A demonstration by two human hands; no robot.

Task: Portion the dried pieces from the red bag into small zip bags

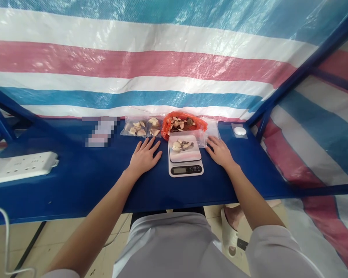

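Note:
My left hand (pixel 145 155) lies flat on the blue table, fingers spread, just left of a white kitchen scale (pixel 173 168). On the other side of the scale, my right hand (pixel 219 151) rests with its fingers apart, its fingertips close to the edge of clear plastic. A clear bag (pixel 201 138) holding dried slices, like mushroom (pixel 182 145), lies on the scale's plate. Behind it sits an open orange-red plastic bag (pixel 167 123) full of similar slices. Two clear bags of pale slices (pixel 138 128) lie beyond my left fingertips. The scale's display is too small to read.
A white power strip (pixel 31 164) stands at the table's left. A blurred-out item (pixel 101 131) lies at the back left. At the back right is a white oval object (pixel 239 131) in a small clear bag. Blue frame bars (pixel 290 77) and striped sheeting enclose the table.

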